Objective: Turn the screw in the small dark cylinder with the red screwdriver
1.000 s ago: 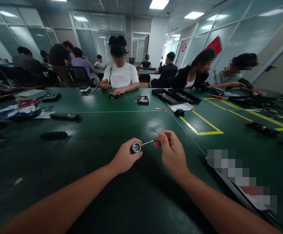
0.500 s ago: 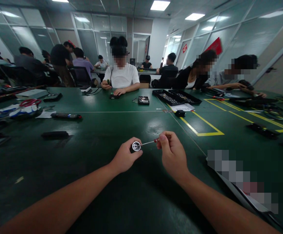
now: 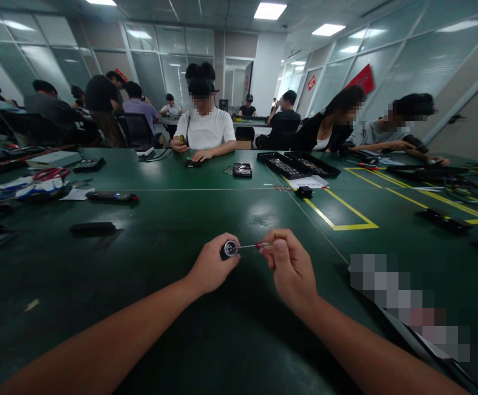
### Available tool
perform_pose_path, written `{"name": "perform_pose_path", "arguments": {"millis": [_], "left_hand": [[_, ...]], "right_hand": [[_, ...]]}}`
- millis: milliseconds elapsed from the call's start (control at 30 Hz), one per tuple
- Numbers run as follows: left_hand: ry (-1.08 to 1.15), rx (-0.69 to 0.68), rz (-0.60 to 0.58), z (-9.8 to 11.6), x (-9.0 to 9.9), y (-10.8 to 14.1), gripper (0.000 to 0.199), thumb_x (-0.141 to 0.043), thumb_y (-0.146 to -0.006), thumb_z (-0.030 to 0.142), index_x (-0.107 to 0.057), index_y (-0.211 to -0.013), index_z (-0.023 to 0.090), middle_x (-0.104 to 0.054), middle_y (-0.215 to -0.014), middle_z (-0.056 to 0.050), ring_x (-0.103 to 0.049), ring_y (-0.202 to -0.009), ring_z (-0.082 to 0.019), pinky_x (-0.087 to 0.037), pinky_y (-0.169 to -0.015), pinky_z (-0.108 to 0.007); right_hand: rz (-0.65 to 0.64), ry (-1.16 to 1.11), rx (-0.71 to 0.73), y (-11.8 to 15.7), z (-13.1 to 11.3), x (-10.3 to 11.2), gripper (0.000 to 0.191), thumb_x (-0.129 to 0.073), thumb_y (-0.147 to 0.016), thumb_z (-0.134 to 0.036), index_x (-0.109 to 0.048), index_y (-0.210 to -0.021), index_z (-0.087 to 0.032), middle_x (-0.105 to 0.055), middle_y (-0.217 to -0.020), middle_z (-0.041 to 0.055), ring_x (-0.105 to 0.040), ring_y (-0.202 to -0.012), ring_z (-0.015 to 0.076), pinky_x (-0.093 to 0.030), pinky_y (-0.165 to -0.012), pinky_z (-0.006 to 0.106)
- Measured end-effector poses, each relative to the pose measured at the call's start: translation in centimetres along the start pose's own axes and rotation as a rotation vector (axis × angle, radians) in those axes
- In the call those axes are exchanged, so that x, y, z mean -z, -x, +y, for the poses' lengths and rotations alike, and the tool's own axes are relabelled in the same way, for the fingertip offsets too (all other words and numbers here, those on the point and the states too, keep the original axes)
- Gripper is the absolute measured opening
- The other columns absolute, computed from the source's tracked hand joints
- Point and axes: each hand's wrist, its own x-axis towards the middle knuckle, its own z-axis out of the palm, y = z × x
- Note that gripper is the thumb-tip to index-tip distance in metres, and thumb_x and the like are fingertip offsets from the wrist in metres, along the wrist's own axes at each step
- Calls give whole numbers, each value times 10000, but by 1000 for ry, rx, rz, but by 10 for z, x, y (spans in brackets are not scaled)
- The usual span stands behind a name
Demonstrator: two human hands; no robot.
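My left hand [image 3: 212,266] is wrapped round a dark cylinder [image 3: 231,248] whose open end, with a silvery rim, faces me. What lies inside the cylinder is too small to make out. My right hand [image 3: 291,269] pinches a small screwdriver [image 3: 259,246] by its clear, red-collared handle. The thin metal shaft points left, and its tip reaches into the open end of the cylinder. Both hands are above the green table [image 3: 206,340].
A black bar-shaped object [image 3: 94,228] and a dark cylindrical tool [image 3: 113,196] lie on the left. Ahead are a small black block [image 3: 303,192] and black trays of small parts [image 3: 282,164]. Across the table sits a person in a white shirt [image 3: 206,129].
My right hand has dipped slightly, and the screwdriver has swung from slanting to nearly level. Its tip stays at the cylinder's open end. My left hand has barely moved.
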Motion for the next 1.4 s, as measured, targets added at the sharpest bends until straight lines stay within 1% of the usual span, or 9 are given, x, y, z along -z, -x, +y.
{"name": "perform_pose_path", "arguments": {"millis": [133,267,400,567,633,867,1067,1233,1400], "left_hand": [[-13,11,-14,0,-1,0,123,-629,-786,156,-602,-905,173,-598,-869,-7,-539,-810,-172,-391,-746,-293],[4,33,14,-1,-1,0,113,-628,-796,159,-595,-903,173,-589,-849,-1,-533,-788,-165,-392,-735,-290],[9,35,22,-2,-1,0,116,-630,-802,168,-594,-913,173,-583,-839,2,-529,-777,-161,-390,-724,-285],[-22,6,-9,-3,-2,0,119,-631,-796,165,-605,-912,174,-603,-866,-6,-535,-798,-168,-397,-745,-289],[-27,8,-19,-2,-2,-1,117,-636,-793,165,-604,-905,174,-607,-870,-7,-536,-802,-170,-399,-749,-291],[-9,33,12,-1,-1,-1,128,-644,-792,153,-603,-911,176,-603,-845,0,-539,-779,-165,-408,-741,-287],[-25,15,-19,-3,-2,-1,118,-653,-790,151,-618,-901,174,-621,-871,-6,-552,-807,-171,-410,-764,-295],[-17,27,1,-3,-2,-1,122,-649,-793,158,-609,-908,173,-613,-857,-5,-547,-795,-168,-407,-754,-292],[-25,16,-16,-3,-2,-1,112,-637,-799,178,-609,-908,174,-623,-876,-12,-558,-815,-177,-416,-767,-298]], "right_hand": [[3,131,40,1,-7,0,360,-448,-1043,-407,-661,-814,-230,-618,-701,-10,-521,-565,132,-388,-534,276],[35,199,30,0,-7,-1,201,-473,-1032,-355,-636,-1030,-238,-675,-773,-5,-609,-639,156,-451,-593,288],[43,190,58,0,-1,-2,198,-451,-1039,-343,-593,-1134,-242,-703,-941,31,-668,-839,188,-500,-729,321],[-9,250,47,-2,-6,0,283,-424,-1050,-402,-633,-960,-235,-617,-714,-14,-576,-611,154,-425,-579,294],[-4,280,56,-3,-10,1,315,-431,-1047,-398,-642,-884,-231,-627,-707,-9,-582,-603,153,-425,-579,297],[-9,235,73,-2,-3,2,235,-457,-1033,-334,-565,-1223,-248,-719,-984,46,-695,-880,209,-527,-776,359],[-25,328,99,-6,-10,4,266,-468,-1033,-357,-667,-897,-244,-680,-761,1,-632,-652,166,-464,-610,303],[6,287,114,-3,-6,3,192,-471,-1016,-287,-601,-1147,-235,-710,-911,36,-690,-807,203,-509,-706,336],[-34,323,188,-1,-7,5,193,-453,-1013,-293,-633,-1065,-245,-704,-885,31,-679,-772,200,-516,-711,344]]}}
